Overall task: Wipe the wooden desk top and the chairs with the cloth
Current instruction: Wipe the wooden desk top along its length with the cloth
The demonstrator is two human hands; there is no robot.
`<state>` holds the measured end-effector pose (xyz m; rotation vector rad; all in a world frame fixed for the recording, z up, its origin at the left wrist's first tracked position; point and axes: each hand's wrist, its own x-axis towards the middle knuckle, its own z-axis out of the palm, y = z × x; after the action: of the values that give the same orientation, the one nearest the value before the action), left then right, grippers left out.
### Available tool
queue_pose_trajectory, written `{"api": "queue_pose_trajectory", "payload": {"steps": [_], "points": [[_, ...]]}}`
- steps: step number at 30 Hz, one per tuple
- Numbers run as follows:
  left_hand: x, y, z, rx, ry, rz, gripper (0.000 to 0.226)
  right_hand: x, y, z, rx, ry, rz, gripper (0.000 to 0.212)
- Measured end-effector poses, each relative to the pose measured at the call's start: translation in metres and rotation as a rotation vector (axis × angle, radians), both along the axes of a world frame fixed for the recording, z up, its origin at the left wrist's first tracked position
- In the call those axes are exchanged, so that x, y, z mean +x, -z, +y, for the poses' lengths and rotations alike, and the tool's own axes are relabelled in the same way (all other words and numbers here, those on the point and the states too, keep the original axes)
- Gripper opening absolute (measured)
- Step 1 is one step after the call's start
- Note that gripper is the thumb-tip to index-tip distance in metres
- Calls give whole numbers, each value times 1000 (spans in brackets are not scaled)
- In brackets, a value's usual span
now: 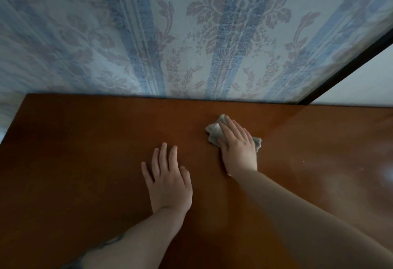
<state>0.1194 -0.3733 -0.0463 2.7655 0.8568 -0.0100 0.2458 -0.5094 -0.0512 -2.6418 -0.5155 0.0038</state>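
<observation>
A person is leaning over a glossy reddish-brown wooden desk top [85,151] that is sitting flush against a wall papered in pale blue stripes and faded pink flowers [191,35]. The right hand [238,147] is lying palm-down on a small crumpled grey-white cloth [213,131], fingers stretched out straight and close together, pressing the cloth flat against the wood rather than gripping it. The cloth is sitting toward the back of the desk, a little right of centre, with bunched corners poking out past the fingertips on the far left and past the little-finger side of the hand on the right.

The left hand [168,181] is resting flat on the bare wood nearer the person, fingers extended and slightly spread, holding nothing. The two hands are lying apart from each other, the left one closer to the front edge and to the left of the cloth.

At the far right, a dark narrow frame strip [344,66] is running diagonally down to the desk's back edge, with a plain white surface [365,81] beyond it. Light is glaring off the right part of the desk top.
</observation>
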Motion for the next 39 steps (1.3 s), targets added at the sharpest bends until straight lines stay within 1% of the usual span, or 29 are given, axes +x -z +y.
{"api": "queue_pose_trajectory", "payload": {"steps": [1, 2, 3, 5, 6, 7, 8, 10, 13, 14, 15, 16, 17, 20, 21, 22, 23, 24, 25, 27, 28, 29, 30, 31, 33, 34, 35, 36, 39], "points": [[0, 0, 1, -3, -3, 1, 55, -4, 0, 19, 20, 97, -1, 43], [1, 0, 1, -5, -7, 3, 54, -10, -2, 31, 34, 95, 22, 45], [1, 0, 2, -7, -7, 4, 55, -17, -3, 33, 22, -13, 42, 47], [1, -1, 3, -11, 2, 1, 55, -20, -9, 12, -51, -399, 65, 51], [1, 0, 2, -12, 2, 1, 55, -14, -10, -7, -81, -555, 86, 52], [1, 1, 2, -10, -1, 4, 55, -5, -10, -25, -104, -627, 91, 53], [1, 1, 1, -4, -3, 8, 54, 5, -9, -40, -110, -611, 85, 52], [2, 1, 1, 6, -5, 18, 55, 26, -6, -49, -84, -409, 53, 49], [2, 2, 1, 13, -4, 32, 55, 35, -2, 0, -35, -14, 12, 48], [2, 1, 1, 16, -4, 34, 55, 35, -2, 22, -20, 78, 30, 47], [2, 1, 1, 18, -2, 41, 56, 33, -4, 40, -2, 110, 56, 47], [2, 1, 1, 19, -1, 49, 56, 31, -6, 52, 1, 70, 75, 47], [3, 0, 1, 18, -1, 52, 56, 28, -6, 57, -4, -34, 85, 49], [2, 1, 2, 1, -6, 30, 56, 30, -18, 39, -30, -538, 182, 56], [2, 1, 2, -1, -7, 23, 55, 36, -22, 26, -46, -675, 207, 57], [2, 1, 2, -5, -7, 20, 55, 44, -23, 13, -66, -750, 202, 58], [1, 1, 2, -9, -4, 19, 55, 54, -21, 1, -69, -737, 180, 58], [1, 1, 2, -12, -2, 21, 55, 65, -17, -7, -38, -632, 153, 57], [1, 0, 2, -13, 1, 25, 55, 72, -14, -8, 5, -459, 122, 57], [1, 0, 1, -6, 6, 37, 55, 68, -8, 12, 18, -56, 70, 54], [2, 0, 2, 0, 5, 41, 55, 57, -7, 31, 28, 59, 61, 54], [2, 0, 2, 2, 2, 47, 56, 41, -7, 47, 59, 65, 61, 56], [2, 0, 2, 2, 1, 49, 57, 22, -8, 59, 89, -24, 78, 59], [2, 0, 3, -3, 0, 49, 57, 3, -9, 61, 85, -178, 103, 61], [2, -1, 3, -22, 4, 33, 57, -23, -12, 37, 17, -473, 114, 59], [2, -1, 3, -33, 5, 25, 56, -26, -12, 15, -2, -538, 105, 57], [1, -1, 2, -42, 6, 28, 56, -25, -10, -8, -2, -507, 83, 57], [1, -2, 2, -49, 8, 36, 57, -22, -7, -28, 14, -386, 59, 56], [1, -4, 2, -53, 18, 50, 60, -7, -4, -45, 47, 125, 21, 47]]}}
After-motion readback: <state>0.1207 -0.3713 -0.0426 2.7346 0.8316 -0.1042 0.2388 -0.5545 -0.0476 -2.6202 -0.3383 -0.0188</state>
